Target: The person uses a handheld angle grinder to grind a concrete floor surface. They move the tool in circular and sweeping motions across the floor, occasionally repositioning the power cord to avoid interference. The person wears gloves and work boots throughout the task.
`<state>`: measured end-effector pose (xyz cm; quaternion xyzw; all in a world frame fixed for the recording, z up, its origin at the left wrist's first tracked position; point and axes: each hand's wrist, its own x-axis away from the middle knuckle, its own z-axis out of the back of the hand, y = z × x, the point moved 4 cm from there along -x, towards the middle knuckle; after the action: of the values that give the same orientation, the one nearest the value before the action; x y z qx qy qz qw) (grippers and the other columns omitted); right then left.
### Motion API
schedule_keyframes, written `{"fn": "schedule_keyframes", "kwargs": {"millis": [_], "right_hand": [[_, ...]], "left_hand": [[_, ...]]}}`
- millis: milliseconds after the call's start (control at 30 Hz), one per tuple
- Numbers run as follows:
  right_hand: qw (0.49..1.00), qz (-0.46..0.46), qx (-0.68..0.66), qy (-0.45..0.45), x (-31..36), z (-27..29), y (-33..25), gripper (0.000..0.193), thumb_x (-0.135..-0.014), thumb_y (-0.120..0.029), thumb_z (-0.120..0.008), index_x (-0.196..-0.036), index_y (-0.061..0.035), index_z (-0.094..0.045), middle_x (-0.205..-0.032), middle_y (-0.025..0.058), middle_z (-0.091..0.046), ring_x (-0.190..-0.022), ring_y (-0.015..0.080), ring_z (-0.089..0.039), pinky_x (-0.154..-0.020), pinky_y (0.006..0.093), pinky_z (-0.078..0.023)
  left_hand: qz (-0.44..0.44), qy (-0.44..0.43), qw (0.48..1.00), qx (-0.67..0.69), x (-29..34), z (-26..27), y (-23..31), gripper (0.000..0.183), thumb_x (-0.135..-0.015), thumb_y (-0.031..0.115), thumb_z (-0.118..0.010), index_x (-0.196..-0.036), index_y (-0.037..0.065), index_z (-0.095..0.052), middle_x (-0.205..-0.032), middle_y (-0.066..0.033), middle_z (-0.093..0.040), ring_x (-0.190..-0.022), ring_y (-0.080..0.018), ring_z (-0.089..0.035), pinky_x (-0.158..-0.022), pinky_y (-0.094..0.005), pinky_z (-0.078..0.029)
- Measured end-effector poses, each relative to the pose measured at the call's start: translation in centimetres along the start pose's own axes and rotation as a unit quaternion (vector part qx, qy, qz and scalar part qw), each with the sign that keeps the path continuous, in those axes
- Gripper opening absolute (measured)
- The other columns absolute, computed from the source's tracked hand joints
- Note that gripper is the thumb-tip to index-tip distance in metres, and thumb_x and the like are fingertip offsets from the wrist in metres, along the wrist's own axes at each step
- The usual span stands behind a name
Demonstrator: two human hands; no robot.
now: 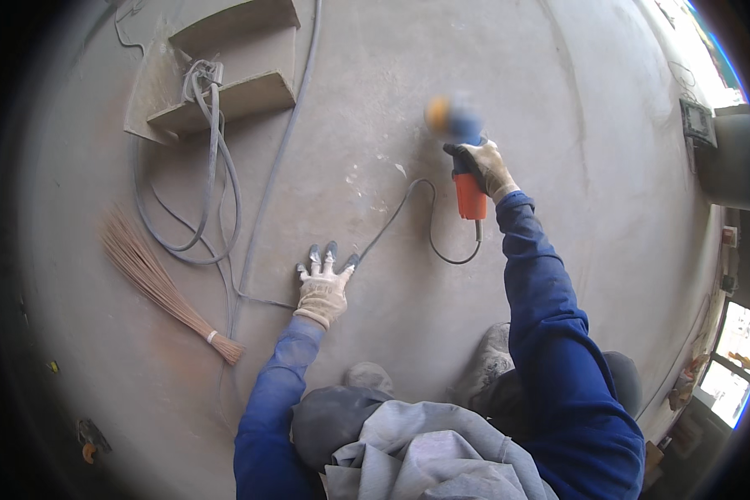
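My right hand (486,167), in a white glove with dark fingertips, is wrapped round the body of a corded angle grinder (470,196) with a blue and orange housing. The grinder's yellowish head is blurred and lies against or just over the grey floor (375,333); I cannot tell which. A dark power cord (433,217) loops from its orange end back toward my left hand (322,287). That hand, gloved alike, rests on the floor with fingers spread, and the cord passes at or under it. Left of it lies a tied bundle of thin brown sticks, a broom (162,283).
An angled grey metal piece (233,100) stands at the upper left, with coiled grey cable (217,167) hanging off it. Another long cable (287,142) runs across the floor. A dark tool-like object (92,437) lies lower left. A grey cylinder (733,158) is at the right edge.
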<state>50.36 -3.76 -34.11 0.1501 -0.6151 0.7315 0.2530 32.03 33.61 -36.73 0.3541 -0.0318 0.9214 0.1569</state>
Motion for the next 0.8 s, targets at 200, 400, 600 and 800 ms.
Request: {"fn": "schedule_keyframes", "kwargs": {"millis": [200,400,600,800], "right_hand": [[0.999,0.012,0.032,-0.026,0.5,-0.8,1.0,0.047,-0.084,-0.031,-0.088,-0.108,0.0037,-0.067,-0.081,0.0113,-0.072,-0.063,0.0232,-0.073,-0.058,0.0375,-0.063],[1.0,0.014,0.022,-0.009,-3.9,-1.5,-2.4,0.047,-0.086,-0.031,-0.088,-0.109,0.0047,-0.067,-0.081,0.013,-0.072,-0.061,0.0233,-0.072,-0.056,0.0372,-0.062],[1.0,0.016,0.004,-0.011,-6.2,-2.1,-3.7,0.042,-0.083,-0.027,-0.089,-0.102,0.0051,-0.07,-0.076,0.0115,-0.071,-0.058,0.023,-0.071,-0.054,0.0384,-0.062],[0.971,0.035,0.156,-0.175,-1.4,-10.6,-5.5,0.046,-0.083,-0.025,-0.089,-0.113,0.0025,-0.067,-0.084,0.0074,-0.071,-0.066,0.018,-0.071,-0.06,0.0349,-0.062]], "left_hand": [[0.108,-0.039,0.99,0.084,-1.0,4.6,0.0,0.128,-0.083,0.069,-0.083,-0.178,0.02,-0.011,-0.182,-0.0237,-0.009,-0.167,-0.0517,-0.004,-0.125,-0.0773,-0.021],[0.192,-0.081,0.971,0.113,-3.3,7.0,3.1,0.14,-0.076,0.065,-0.091,-0.177,0.017,-0.007,-0.18,-0.0317,-0.005,-0.163,-0.0597,-0.005,-0.121,-0.0766,-0.031],[0.193,-0.102,0.969,0.118,-4.0,6.8,2.9,0.139,-0.077,0.064,-0.091,-0.178,0.018,-0.006,-0.18,-0.0308,-0.005,-0.163,-0.0602,-0.004,-0.12,-0.0777,-0.032],[0.2,-0.096,0.966,0.13,-3.5,6.7,2.3,0.136,-0.078,0.065,-0.09,-0.178,0.02,-0.009,-0.18,-0.0293,-0.007,-0.163,-0.0602,-0.002,-0.121,-0.0784,-0.029]]}}
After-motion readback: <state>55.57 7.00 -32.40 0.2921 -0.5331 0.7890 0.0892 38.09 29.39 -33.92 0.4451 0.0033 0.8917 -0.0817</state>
